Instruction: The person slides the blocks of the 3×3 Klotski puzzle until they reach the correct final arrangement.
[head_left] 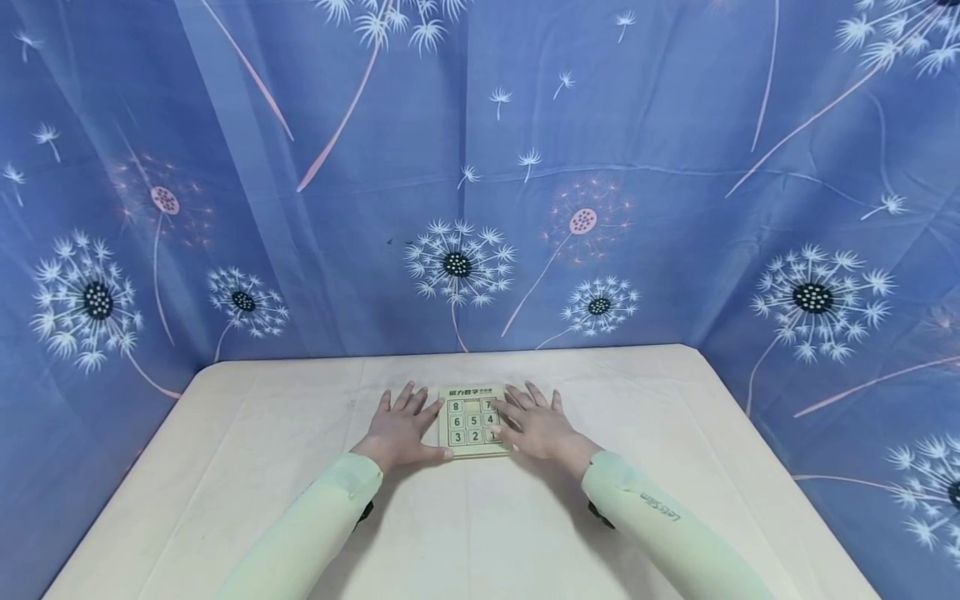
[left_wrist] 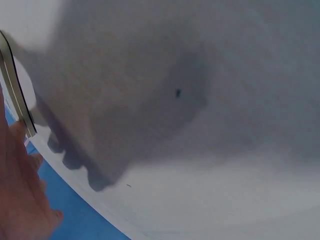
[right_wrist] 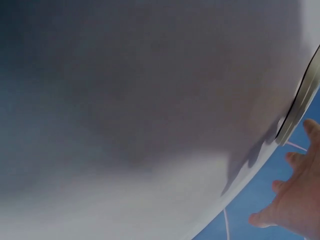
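Observation:
A pale green number sliding puzzle lies flat on the table, with dark lettering along its top. Its rows read 8, gap, 7; then 6, 5, 4; then 3, 2, 1. At its left side is my left hand, fingers spread, thumb at the lower left corner and index finger by the upper left edge. My right hand reaches over the right side, its thumb and index finger extended over the right column and partly covering the 7 and 1. Both wrist views show only the puzzle's side edge beside the fingers.
A cream cloth covers the table. Blue curtains with dandelion prints rise behind it and along both sides. Pale green sleeves cover both forearms, which cast shadows on the cloth.

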